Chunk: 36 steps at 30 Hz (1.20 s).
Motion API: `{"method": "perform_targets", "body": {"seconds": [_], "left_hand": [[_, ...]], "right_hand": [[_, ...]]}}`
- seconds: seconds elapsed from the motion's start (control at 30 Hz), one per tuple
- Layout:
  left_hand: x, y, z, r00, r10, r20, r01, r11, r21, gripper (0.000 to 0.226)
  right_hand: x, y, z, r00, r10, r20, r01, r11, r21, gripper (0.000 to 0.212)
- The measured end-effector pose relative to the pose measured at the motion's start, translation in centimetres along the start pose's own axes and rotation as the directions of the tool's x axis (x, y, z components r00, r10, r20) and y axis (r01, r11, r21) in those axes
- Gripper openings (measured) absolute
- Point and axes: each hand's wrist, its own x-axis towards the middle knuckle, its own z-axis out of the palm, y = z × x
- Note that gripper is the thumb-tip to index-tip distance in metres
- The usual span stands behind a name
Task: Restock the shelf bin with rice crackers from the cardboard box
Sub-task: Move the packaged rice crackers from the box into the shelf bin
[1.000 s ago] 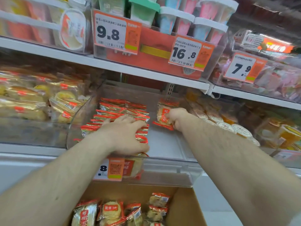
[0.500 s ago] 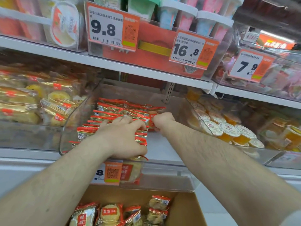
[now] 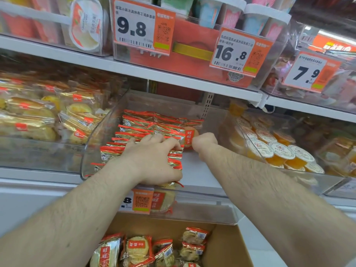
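At six o'clock, nearest the viewer, an open cardboard box (image 3: 221, 245) is seen, with loose red-and-gold rice cracker packets (image 3: 137, 250) lying in its bottom. Just above the box, the clear front wall of the shelf bin (image 3: 202, 212) is met, carrying an orange price label (image 3: 141, 202) beside which one packet is pressed flat against the plastic. Inside the bin, toward ten o'clock of its floor, a row of cracker packets (image 3: 146, 125) is stood on edge from front to back. The left hand (image 3: 152, 160) is laid over the front of this row, its fingers (image 3: 169, 145) curled down over the packet tops and its thumb tucked at the front lower edge, so the row is gripped. The right hand (image 3: 205, 142) is placed just to the right, at about one o'clock of the left; it is bent into a fist with the knuckles toward the row, and a single face-on packet (image 3: 189, 138) is seen touching it, though whether the packet is pinched or merely pushed cannot be told. The bin floor to the right of the row lies bare white. At nine o'clock, wrapped golden cakes (image 3: 38, 116) are held in a neighbouring bin, and at three o'clock, orange jelly cups (image 3: 279, 153) are stacked. Farthest, at twelve o'clock, the upper shelf (image 3: 134, 69) carries price tags reading 9.8 (image 3: 134, 28), 16.8 (image 3: 234, 53) and 7.9 (image 3: 306, 73).
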Motion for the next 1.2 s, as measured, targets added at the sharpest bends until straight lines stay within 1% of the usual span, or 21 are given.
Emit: {"method": "perform_targets", "body": {"seconds": [0.03, 0.07, 0.13, 0.17, 0.2, 0.27, 0.33, 0.4, 0.43, 0.5, 0.53, 0.6, 0.67, 0.73, 0.8, 0.9, 0.93, 1.0, 1.07, 1.13, 1.2], "left_hand": [[0.0, 0.0, 0.0, 1.000, 0.001, -0.002, -0.001, 1.000, -0.001, 0.067], [0.0, -0.1, 0.0, 1.000, 0.001, -0.002, -0.001, 1.000, -0.003, 0.067], [0.2, -0.1, -0.1, 1.000, -0.005, -0.001, 0.005, 1.000, -0.011, 0.067], [0.2, -0.1, -0.2, 1.000, -0.010, 0.001, 0.010, 1.000, -0.016, 0.067], [0.3, -0.1, -0.2, 1.000, -0.011, 0.003, 0.011, 1.000, -0.020, 0.067], [0.3, -0.1, -0.3, 1.000, -0.007, 0.007, 0.007, 1.000, -0.020, 0.070], [0.3, -0.1, -0.5, 1.000, -0.009, 0.018, 0.009, 1.000, -0.021, 0.073], [0.2, 0.0, -0.8, 1.000, -0.016, 0.006, 0.016, 0.999, -0.040, 0.077], [0.1, 0.2, -0.9, 1.000, -0.011, -0.024, 0.010, 0.999, -0.048, 0.079], [-0.2, 1.1, -1.2, 0.989, 0.017, -0.150, -0.025, 0.998, -0.052, 0.077], [-0.5, 1.7, -1.3, 0.973, 0.023, -0.229, -0.039, 0.997, -0.063, 0.072], [-1.3, 3.2, -1.5, 0.934, 0.002, -0.358, -0.048, 0.992, -0.121, 0.056], [-2.5, 4.6, -1.3, 0.914, 0.003, -0.407, -0.074, 0.985, -0.159, 0.033], [-4.1, 5.5, -0.4, 0.928, 0.043, -0.369, -0.123, 0.972, -0.199, 0.018], [-5.8, 6.0, 0.9, 0.957, 0.096, -0.275, -0.160, 0.962, -0.223, 0.015], [-7.7, 5.8, 3.4, 0.979, 0.180, -0.090, -0.197, 0.951, -0.238, 0.023], [-8.1, 5.5, 4.4, 0.981, 0.194, -0.023, -0.194, 0.952, -0.237, 0.021], [-8.3, 4.4, 6.5, 0.979, 0.184, 0.092, -0.160, 0.961, -0.224, 0.011], [-7.9, 3.2, 8.5, 0.970, 0.138, 0.201, -0.096, 0.975, -0.202, 0.017], [-7.4, 2.0, 10.1, 0.953, 0.106, 0.282, -0.056, 0.982, -0.179, 0.021], [-7.3, 1.0, 11.3, 0.919, 0.067, 0.389, -0.021, 0.992, -0.122, 0.019]], "right_hand": [[0.1, -0.2, -0.1, 0.999, -0.011, 0.038, 0.011, 1.000, 0.008, 0.023], [0.2, -0.5, -0.1, 0.992, -0.030, 0.124, 0.030, 1.000, 0.001, 0.025], [0.0, -1.1, -0.7, 0.940, -0.062, 0.336, 0.077, 0.997, -0.030, 0.033], [-0.4, -1.2, -1.0, 0.917, -0.072, 0.392, 0.116, 0.989, -0.091, 0.031], [-0.8, -1.3, -1.3, 0.906, -0.063, 0.418, 0.141, 0.977, -0.158, 0.024], [-1.2, -1.2, -1.7, 0.910, -0.029, 0.413, 0.145, 0.956, -0.254, 0.021], [-1.5, -1.1, -2.4, 0.903, 0.021, 0.429, 0.102, 0.960, -0.262, 0.021], [-2.3, -1.3, -3.5, 0.905, 0.038, 0.423, 0.080, 0.963, -0.258, 0.021], [-2.8, -1.6, -4.0, 0.912, 0.022, 0.409, 0.097, 0.958, -0.269, 0.019], [-4.5, -2.0, -5.3, 0.933, -0.071, 0.352, 0.164, 0.956, -0.242, 0.013], [-5.4, -2.1, -5.9, 0.943, -0.134, 0.305, 0.198, 0.961, -0.193, 0.010], [-7.8, -1.6, -7.5, 0.947, -0.272, 0.172, 0.288, 0.954, -0.077, 0.014], [-11.3, -0.5, -9.5, 0.909, -0.415, 0.034, 0.415, 0.910, -0.004, 0.017], [-15.4, 1.3, -11.2, 0.853, -0.522, -0.012, 0.522, 0.852, 0.033, 0.015], [-18.6, 3.5, -11.9, 0.827, -0.562, -0.012, 0.561, 0.824, 0.083, 0.012], [-20.8, 8.0, -10.6, 0.818, -0.571, 0.071, 0.557, 0.817, 0.151, 0.008], [-21.1, 9.5, -9.8, 0.821, -0.560, 0.109, 0.546, 0.827, 0.135, 0.011], [-20.6, 12.4, -8.0, 0.826, -0.530, 0.193, 0.535, 0.844, 0.031, 0.017], [-18.8, 14.9, -5.6, 0.836, -0.432, 0.338, 0.506, 0.845, -0.172, 0.019], [-16.6, 18.1, -2.8, 0.831, -0.216, 0.513, 0.457, 0.791, -0.407, 0.015], [-15.5, 21.2, -0.4, 0.794, -0.011, 0.607, 0.421, 0.731, -0.537, 0.012]]}}
